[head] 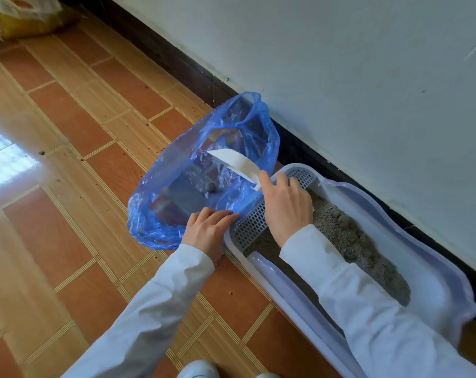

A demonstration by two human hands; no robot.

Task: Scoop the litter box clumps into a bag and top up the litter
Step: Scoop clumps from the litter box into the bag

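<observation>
While pinching the blue bag's (204,170) rim at lower centre, left hand (208,229) fingers curled on plastic. Right hand (284,203) fingers wrapped round the white scoop (235,162), tilted over the bag mouth. One dark clump (211,187) inside. Litter box (367,241) at lower right, against the wall (367,77), grey litter (354,238) within. Yellow sack (26,15) upper left.

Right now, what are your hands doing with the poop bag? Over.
Right hand grips white scoop over blue bag. Left hand holds bag's edge open. One clump inside bag. Nothing in the way.
</observation>
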